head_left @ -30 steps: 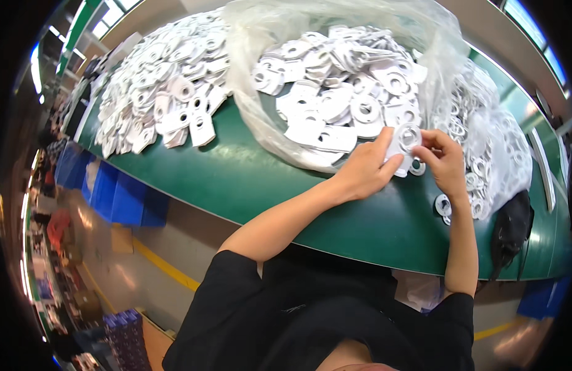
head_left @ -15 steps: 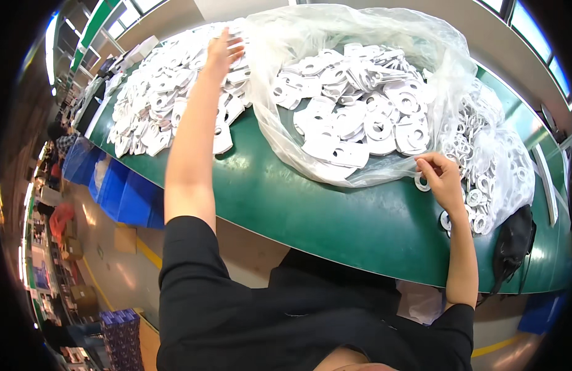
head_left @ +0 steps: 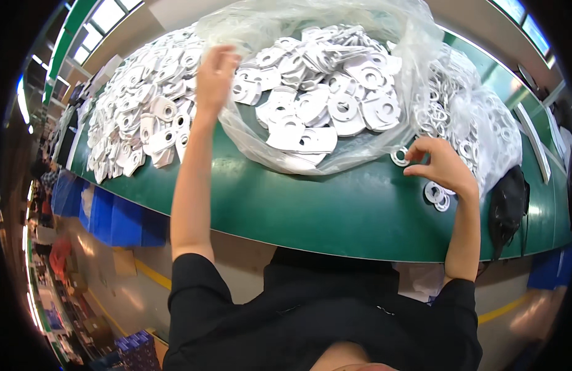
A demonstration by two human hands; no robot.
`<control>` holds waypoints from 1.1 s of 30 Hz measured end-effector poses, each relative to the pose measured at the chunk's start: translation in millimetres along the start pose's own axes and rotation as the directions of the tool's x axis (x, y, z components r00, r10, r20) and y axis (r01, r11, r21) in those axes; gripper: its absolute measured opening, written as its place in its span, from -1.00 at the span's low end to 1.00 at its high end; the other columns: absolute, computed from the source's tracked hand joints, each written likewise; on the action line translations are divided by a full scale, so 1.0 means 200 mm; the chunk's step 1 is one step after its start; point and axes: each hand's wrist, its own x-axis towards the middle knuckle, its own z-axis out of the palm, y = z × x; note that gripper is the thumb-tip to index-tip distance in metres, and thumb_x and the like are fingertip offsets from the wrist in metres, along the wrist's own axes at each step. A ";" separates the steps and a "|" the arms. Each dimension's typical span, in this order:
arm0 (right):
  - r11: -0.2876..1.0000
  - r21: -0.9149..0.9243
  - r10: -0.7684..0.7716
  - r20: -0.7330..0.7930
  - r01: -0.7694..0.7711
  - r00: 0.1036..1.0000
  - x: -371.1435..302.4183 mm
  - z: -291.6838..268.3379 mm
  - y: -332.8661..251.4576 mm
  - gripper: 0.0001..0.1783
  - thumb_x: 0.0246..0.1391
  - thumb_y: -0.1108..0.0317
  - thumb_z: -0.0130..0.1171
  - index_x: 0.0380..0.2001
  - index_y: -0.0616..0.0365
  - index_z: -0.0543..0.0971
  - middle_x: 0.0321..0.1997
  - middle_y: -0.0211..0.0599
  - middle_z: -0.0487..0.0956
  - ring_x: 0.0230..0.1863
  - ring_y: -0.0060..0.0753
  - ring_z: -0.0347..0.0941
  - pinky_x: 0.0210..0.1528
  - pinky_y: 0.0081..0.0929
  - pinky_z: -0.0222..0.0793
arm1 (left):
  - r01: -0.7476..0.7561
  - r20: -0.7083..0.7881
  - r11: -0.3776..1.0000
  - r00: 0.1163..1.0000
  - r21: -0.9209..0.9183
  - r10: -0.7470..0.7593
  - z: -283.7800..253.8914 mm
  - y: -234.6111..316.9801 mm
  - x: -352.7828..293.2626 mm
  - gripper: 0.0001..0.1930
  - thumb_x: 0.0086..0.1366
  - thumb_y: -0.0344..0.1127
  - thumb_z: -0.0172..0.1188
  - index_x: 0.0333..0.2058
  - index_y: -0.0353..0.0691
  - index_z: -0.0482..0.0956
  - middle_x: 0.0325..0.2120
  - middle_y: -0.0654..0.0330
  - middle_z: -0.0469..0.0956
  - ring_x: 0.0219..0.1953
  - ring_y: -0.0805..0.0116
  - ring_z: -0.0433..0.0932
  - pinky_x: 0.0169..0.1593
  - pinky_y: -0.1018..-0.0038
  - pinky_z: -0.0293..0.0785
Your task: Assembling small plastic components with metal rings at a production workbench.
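My left hand (head_left: 215,79) is raised between a heap of flat white plastic parts (head_left: 137,93) and an opened clear plastic bag (head_left: 261,157). Its fingers are a little blurred and apart, and nothing shows in them. Inside the bag lie more white plates with round holes (head_left: 343,107). Beside the bag's right edge, my right hand (head_left: 440,164) is open, thumb and forefinger curved with a gap between them. A white ring (head_left: 399,156) lies on the green table right at its fingertips. Several loose rings (head_left: 435,194) rest below the wrist.
A second clear bag (head_left: 499,133) with white rings stands at the right, with a black bag (head_left: 507,201) in front of it. Blue bins (head_left: 122,213) are below the green table's (head_left: 298,216) left edge. A pale strip (head_left: 533,142) lies at the far right.
My left hand has drawn back from the far heap toward the bag's left rim. My right thumb and forefinger, pinched together before, have parted near the ring. The whole view has shifted slightly.
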 end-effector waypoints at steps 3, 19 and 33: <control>0.989 -0.148 0.006 -0.079 -0.018 0.997 -0.01 0.01 0.03 -0.61 -0.29 0.32 0.42 -0.33 0.19 0.55 -0.36 -0.29 0.48 -0.25 -0.25 0.43 -0.19 -0.42 0.35 | -0.089 0.280 0.956 0.960 0.281 0.007 0.29 0.20 -0.27 -0.64 0.22 -0.19 0.17 -0.13 -0.36 0.53 -0.23 -0.03 0.59 -0.18 0.09 0.56 -0.10 0.34 0.46; 0.860 0.480 0.007 -0.350 0.173 0.937 0.01 -0.02 -0.06 -0.61 -0.09 0.41 0.33 -0.12 0.19 0.54 -0.22 -0.47 0.51 -0.19 -0.66 0.38 -0.17 -0.62 0.35 | -0.187 0.169 0.952 0.974 0.242 0.148 0.51 0.55 -0.50 -0.80 0.08 -0.46 0.17 -0.27 -0.33 0.51 -0.40 -0.02 0.57 -0.31 0.03 0.55 -0.28 0.23 0.44; 0.520 0.840 0.050 -0.214 0.157 0.976 0.10 0.14 -0.04 -0.48 -0.22 0.63 0.36 -0.08 0.26 0.51 0.00 -0.36 0.44 0.00 -0.45 0.40 -0.01 -0.52 0.42 | -0.022 0.271 0.926 0.953 -0.377 0.133 0.78 0.57 -0.79 -0.34 0.15 -0.58 0.09 0.24 -0.39 0.10 0.12 -0.21 0.30 0.08 -0.02 0.43 0.06 0.26 0.45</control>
